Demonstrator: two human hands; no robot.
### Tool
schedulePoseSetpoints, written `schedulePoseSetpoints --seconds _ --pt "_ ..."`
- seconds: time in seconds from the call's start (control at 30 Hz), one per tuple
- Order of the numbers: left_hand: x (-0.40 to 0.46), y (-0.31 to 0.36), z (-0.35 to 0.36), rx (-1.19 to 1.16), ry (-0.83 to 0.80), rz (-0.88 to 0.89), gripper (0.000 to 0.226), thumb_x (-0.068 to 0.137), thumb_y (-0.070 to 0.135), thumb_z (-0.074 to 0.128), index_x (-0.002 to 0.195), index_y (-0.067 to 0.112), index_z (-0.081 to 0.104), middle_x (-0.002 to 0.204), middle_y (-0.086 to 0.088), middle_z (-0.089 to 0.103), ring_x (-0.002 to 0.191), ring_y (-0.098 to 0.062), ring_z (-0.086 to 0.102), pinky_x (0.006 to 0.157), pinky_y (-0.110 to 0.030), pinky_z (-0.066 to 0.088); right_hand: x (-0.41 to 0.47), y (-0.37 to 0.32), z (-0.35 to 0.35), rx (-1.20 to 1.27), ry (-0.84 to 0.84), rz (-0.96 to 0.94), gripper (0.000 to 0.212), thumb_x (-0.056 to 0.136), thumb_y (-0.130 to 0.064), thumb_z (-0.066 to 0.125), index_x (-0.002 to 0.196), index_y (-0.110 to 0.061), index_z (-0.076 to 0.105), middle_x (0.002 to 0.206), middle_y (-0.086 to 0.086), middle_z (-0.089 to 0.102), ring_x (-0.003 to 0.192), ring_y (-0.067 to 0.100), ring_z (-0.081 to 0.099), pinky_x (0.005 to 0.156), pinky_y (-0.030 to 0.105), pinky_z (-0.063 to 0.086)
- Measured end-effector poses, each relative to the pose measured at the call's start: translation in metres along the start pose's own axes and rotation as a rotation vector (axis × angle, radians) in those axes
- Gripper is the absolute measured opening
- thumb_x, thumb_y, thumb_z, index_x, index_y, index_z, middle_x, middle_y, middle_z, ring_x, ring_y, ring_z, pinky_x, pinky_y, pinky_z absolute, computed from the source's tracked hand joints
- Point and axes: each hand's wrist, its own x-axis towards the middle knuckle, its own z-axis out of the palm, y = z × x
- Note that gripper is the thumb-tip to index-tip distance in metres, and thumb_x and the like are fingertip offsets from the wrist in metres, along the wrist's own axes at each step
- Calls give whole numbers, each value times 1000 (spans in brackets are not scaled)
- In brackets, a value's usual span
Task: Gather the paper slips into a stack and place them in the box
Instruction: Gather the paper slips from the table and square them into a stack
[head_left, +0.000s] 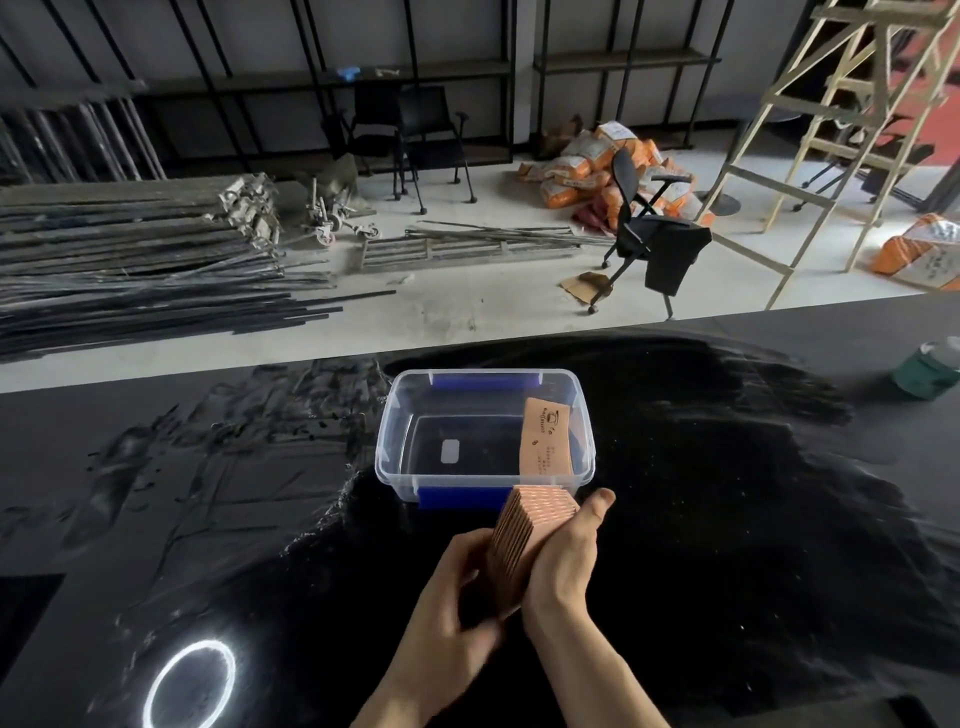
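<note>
Paper slips, a thick stack of pinkish-brown printed cardboard pieces (524, 540), sit pressed between our two hands just in front of the near wall of the box, above the black tabletop. In the head view, the only one we have, the stack stands on edge and tilts away from us, so we see its patterned top edges fanned slightly toward the box.

Our left hand (457, 597) is curled against the left face of the stack, fingers bent around it; it is a little blurred, so we cannot tell exactly where each fingertip lies. Our right hand (566, 556) is closed along the right face, thumb stretched up beside the top corner of the stack. Both hands grip the same bundle.

Just beyond it stands the clear rectangular plastic box with blue latch clips (395, 431), lid off, resting on the glossy black table (753, 493). Inside the box, one single pinkish-brown slip with dark printing (546, 441) leans upright against the right wall. A small white label shows through the box floor.

Near the table's far right edge sits a green, round container (927, 369), well apart from the box. A bright ring-shaped light reflection (189, 686) shows on the table at lower left. Beyond the table we see a black office chair (649, 234) on a pale floor.
</note>
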Motion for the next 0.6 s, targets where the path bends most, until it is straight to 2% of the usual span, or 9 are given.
schedulePoseSetpoints --seconds 0.03,0.13,0.2,0.23,0.3,0.37,0.4,0.47,0.6 --pt "-2 -1 -1 127 52 67 59 80 8 75 132 30 56 123 10 71 116 -8 67 96 -27 56 8 22 -20 -21 106 81 76 101 -72 22 106 -15 71 95 19 79 92 37 75 93 50 61" --pt "1 -2 -5 318 156 131 53 79 35 81 127 41 59 120 22 70 113 2 67 97 -28 55 10 33 -36 -35 116 99 66 102 -69 28 97 -17 66 87 16 75 81 31 71 70 36 56" --pt "1 0 -12 392 168 149 50 81 39 78 127 43 60 118 27 68 110 7 65 96 -24 55 17 28 -41 -144 58 49 67 104 -67 28 99 -13 69 86 16 78 84 31 74 73 40 58" --pt "0 3 -18 468 146 152 49 82 41 76 128 44 58 118 28 66 110 9 64 96 -23 54 17 32 -49 -221 33 -58 71 103 -68 27 101 -12 71 88 15 81 88 31 76 79 44 60" --pt "3 5 -25 632 47 170 50 85 42 69 131 45 53 119 28 60 113 7 59 98 -24 53 19 39 -63 -315 -48 -256 72 96 -73 31 103 -14 72 96 9 81 96 26 76 87 44 60" --pt "7 7 -29 733 -23 147 50 84 38 65 131 46 50 118 27 58 114 4 56 99 -28 52 18 41 -63 -437 -97 -424 59 97 -64 40 96 -14 71 91 4 76 88 15 73 79 34 57" --pt "10 7 -30 759 -26 137 51 82 35 64 130 46 50 118 26 57 114 3 55 99 -29 52 22 46 -65 -475 -115 -473 52 101 -58 45 90 -13 70 86 6 74 81 16 71 74 34 57" --pt "13 4 -30 811 -36 143 56 77 31 61 130 45 50 118 25 57 116 0 52 101 -28 49 27 58 -68 -504 -122 -503 51 102 -52 52 77 -9 66 74 15 68 66 26 64 65 41 54" --pt "11 -9 -22 793 -58 117 64 78 29 60 138 46 47 122 29 52 117 0 45 106 -25 45 37 71 -77 -539 -50 -526 41 107 -29 54 73 -8 63 67 18 63 59 13 56 60 38 49"
